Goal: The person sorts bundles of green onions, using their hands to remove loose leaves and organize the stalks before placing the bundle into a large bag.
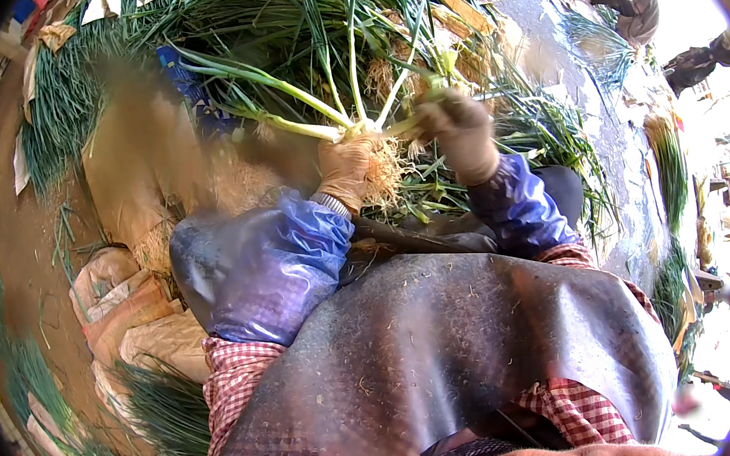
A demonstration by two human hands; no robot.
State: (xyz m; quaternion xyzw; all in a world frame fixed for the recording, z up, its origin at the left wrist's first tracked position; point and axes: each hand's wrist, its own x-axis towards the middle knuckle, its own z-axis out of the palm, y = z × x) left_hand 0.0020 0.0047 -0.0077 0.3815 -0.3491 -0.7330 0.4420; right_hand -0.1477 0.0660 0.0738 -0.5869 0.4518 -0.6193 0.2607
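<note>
at the middle of the scene, a bunch of green onions [359,128] is fanned out, stalks pointing mostly far and left. the left hand [344,172] is clamped around its base. the right hand [464,133] is just right of it; blur prevents telling whether it grips a stalk. progress appears partial: stalks are spread, but roots [388,172] are attached. on the far side, a large heap of onions [272,20] appears unhandled. on the near side, an apron [447,335] covers the lap.
</note>
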